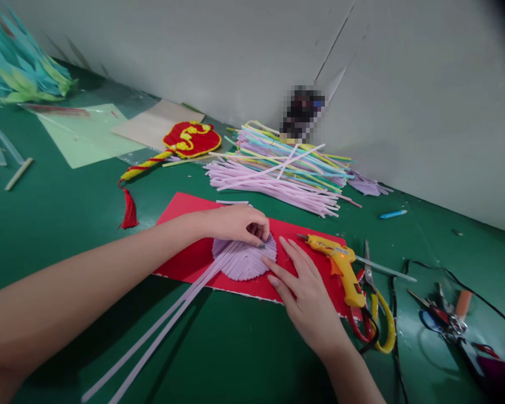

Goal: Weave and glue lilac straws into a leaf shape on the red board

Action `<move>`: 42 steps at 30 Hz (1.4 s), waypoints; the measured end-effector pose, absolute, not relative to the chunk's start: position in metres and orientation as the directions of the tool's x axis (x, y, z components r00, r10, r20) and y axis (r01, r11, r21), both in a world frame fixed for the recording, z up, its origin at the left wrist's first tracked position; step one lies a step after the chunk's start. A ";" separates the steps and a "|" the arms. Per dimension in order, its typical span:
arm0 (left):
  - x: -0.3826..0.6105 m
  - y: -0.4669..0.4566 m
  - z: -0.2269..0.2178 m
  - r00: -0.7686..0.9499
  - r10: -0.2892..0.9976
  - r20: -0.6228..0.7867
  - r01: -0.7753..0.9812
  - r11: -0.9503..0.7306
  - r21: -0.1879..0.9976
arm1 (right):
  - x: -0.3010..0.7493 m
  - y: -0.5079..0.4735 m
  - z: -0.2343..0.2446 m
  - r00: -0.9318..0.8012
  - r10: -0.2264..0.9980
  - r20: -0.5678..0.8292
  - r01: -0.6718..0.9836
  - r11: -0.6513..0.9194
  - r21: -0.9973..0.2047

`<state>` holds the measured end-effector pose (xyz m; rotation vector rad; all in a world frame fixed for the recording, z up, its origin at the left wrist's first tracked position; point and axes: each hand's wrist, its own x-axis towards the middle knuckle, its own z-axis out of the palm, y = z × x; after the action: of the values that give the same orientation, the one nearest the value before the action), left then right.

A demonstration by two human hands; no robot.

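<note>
A round lilac piece made of pipe cleaners (246, 266) laid side by side rests on a red board (180, 224). Two long lilac stems (164, 322) run from it toward the lower left, past the board's front edge. My left hand (238, 224) reaches over the top of the piece, its fingers curled and pinching at its upper right part; what exactly lies between the fingertips is hidden. My right hand (303, 292) has its fingers spread, the index fingertip touching the piece's right edge and the others over the board.
A yellow glue gun (340, 264) and pliers with red and yellow handles (381, 320) lie at right, beside a black cord (395, 325) and scissors (446, 320). Behind are bundled pipe cleaners (273, 179), a red and yellow fan (193, 138) and a blue pen (393, 214).
</note>
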<state>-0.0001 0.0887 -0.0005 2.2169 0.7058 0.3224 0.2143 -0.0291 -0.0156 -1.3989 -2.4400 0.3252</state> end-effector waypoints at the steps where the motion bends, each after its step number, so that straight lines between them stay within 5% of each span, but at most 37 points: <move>1: 0.000 0.089 0.000 0.814 0.581 0.007 0.386 -0.550 0.740 | 0.214 -0.029 -0.016 -0.476 0.866 0.155 0.795 0.499 -0.344; 42: 0.002 0.087 -0.003 0.794 0.608 0.009 0.422 -0.562 0.712 | 0.216 -0.029 -0.016 -0.397 0.907 0.141 0.840 0.421 -0.343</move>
<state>0.0022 0.0869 -0.0028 2.2498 0.7573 0.3279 0.2157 -0.0286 -0.0163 -1.5108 -2.3747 0.3122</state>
